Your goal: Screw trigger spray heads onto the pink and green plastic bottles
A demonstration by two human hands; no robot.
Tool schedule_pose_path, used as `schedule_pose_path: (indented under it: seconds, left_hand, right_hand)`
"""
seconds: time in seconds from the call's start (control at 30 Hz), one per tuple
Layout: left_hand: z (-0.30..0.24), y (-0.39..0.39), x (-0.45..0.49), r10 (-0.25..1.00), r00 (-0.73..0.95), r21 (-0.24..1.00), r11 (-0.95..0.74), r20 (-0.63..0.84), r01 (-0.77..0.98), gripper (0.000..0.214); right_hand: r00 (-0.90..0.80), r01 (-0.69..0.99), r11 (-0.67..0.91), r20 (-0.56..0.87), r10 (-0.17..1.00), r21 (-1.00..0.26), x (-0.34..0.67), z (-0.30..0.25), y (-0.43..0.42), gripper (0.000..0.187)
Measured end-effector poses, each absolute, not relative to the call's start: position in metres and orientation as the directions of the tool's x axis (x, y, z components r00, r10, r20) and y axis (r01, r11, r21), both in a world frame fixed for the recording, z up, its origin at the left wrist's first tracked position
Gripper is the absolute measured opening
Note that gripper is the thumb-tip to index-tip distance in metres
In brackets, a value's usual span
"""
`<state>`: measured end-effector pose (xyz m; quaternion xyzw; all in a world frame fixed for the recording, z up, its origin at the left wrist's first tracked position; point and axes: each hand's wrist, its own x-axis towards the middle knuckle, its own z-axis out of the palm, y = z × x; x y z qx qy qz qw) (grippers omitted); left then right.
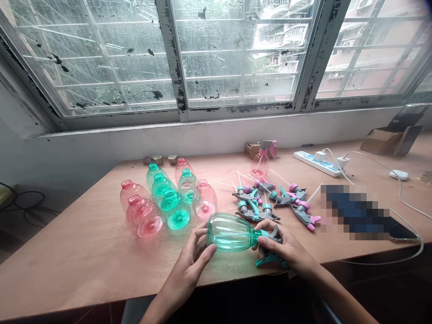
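A clear green spray bottle (231, 231) lies sideways in the air above the table's front edge, its neck pointing right. My left hand (192, 256) grips its base, thumb in front and fingers behind. At the neck, my right hand (278, 245) is closed around the grey and teal spray head (265, 234), which sits against the bottle's mouth. Whether its collar is fully threaded cannot be made out. A teal trigger (272, 259) shows below the right hand. Behind the bottle lie several loose spray heads (256, 211) with white tubes, in grey with teal or pink.
Several open-topped green bottles (175, 216) and pink bottles (148, 225) stand at left. A pink bottle with a spray head (260, 164) stands at the back by a small brown box (252, 150). A power strip (317, 163), cables and a phone (401, 229) lie at right.
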<state>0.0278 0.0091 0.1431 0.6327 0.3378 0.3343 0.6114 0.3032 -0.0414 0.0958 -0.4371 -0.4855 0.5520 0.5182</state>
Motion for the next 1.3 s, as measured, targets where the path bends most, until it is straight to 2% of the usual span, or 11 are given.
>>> schedule_pose_path:
  seconds: [0.17, 0.4, 0.6, 0.8, 0.9, 1.1, 1.2, 1.3]
  left_hand:
    - [0.144, 0.010, 0.029, 0.838, 0.545, 0.999, -0.041, 0.028, 0.011, 0.024]
    - [0.140, 0.013, 0.031, 0.842, 0.534, 0.997, -0.066, 0.070, -0.026, 0.040]
    - [0.132, 0.010, 0.026, 0.838, 0.545, 1.000, -0.009, 0.016, -0.015, 0.041]
    - [0.130, 0.010, 0.022, 0.858, 0.513, 0.997, -0.051, 0.015, 0.056, 0.072]
    - [0.135, 0.010, 0.025, 0.841, 0.538, 0.982, -0.147, 0.059, 0.122, 0.077]
    - [0.134, 0.007, 0.028, 0.815, 0.571, 0.980, -0.175, 0.093, 0.091, 0.079]
    - [0.130, 0.005, 0.027, 0.819, 0.566, 0.967, -0.211, 0.094, 0.145, 0.095]
    - [0.129, 0.003, 0.026, 0.830, 0.553, 0.974, -0.175, 0.069, 0.140, 0.108]
  right_hand:
    - [-0.086, -0.144, 0.011, 0.023, 0.996, -0.989, 0.303, 0.097, -0.041, 0.037]
    - [-0.050, -0.148, 0.032, 0.040, 0.998, -0.988, 0.302, 0.099, -0.042, 0.037]
    - [-0.062, -0.119, 0.023, 0.031, 0.998, -0.993, 0.301, 0.101, -0.043, 0.038]
    - [-0.066, -0.116, 0.004, 0.012, 0.998, -0.993, 0.300, 0.102, -0.043, 0.039]
    - [-0.061, -0.116, 0.003, 0.010, 0.998, -0.993, 0.300, 0.102, -0.043, 0.038]
    - [-0.006, -0.142, 0.009, 0.010, 1.000, -0.990, 0.300, 0.101, -0.042, 0.040]
    - [-0.011, -0.166, -0.007, -0.006, 1.000, -0.986, 0.299, 0.103, -0.043, 0.042]
    - [-0.063, -0.180, -0.038, -0.027, 0.998, -0.983, 0.295, 0.107, -0.046, 0.045]
